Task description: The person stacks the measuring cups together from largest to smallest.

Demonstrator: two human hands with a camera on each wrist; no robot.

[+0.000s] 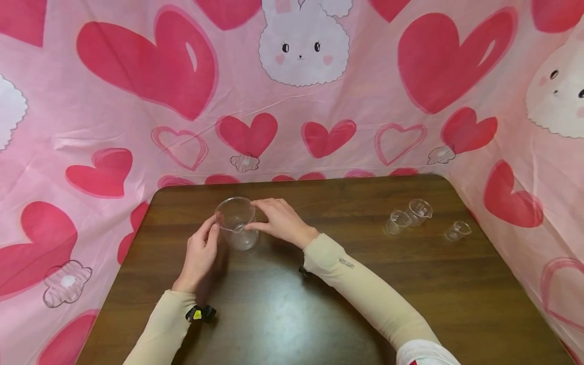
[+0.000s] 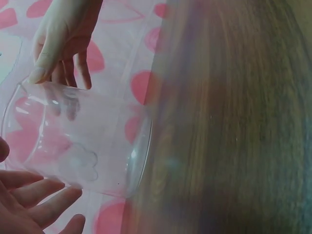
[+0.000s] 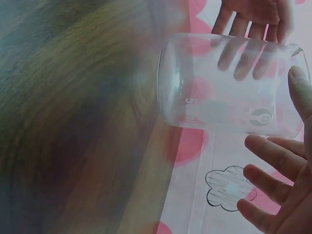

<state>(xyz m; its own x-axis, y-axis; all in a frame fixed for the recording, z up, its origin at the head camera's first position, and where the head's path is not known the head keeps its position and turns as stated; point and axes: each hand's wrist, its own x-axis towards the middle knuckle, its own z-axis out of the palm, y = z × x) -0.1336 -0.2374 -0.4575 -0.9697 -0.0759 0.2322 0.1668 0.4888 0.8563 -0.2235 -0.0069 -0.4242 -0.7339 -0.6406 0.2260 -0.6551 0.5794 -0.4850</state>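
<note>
While my left hand (image 1: 199,252) and right hand (image 1: 284,220) grip the large beaker (image 1: 239,223) near its rim at the table's (image 1: 269,294) far left, I should press evenly so it won't slip.

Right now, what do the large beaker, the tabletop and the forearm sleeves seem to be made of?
Large beaker: clear, glossy, probably glass, though plastic is possible; the patterned backdrop shows through its wall, which catches highlights.
Tabletop: dark brown wood or wood-look laminate; streaky grain and a soft glare suggest a smooth, satin finish.
Forearm sleeves: matte, likely stretchy fabric, judging by their close fit.
</note>
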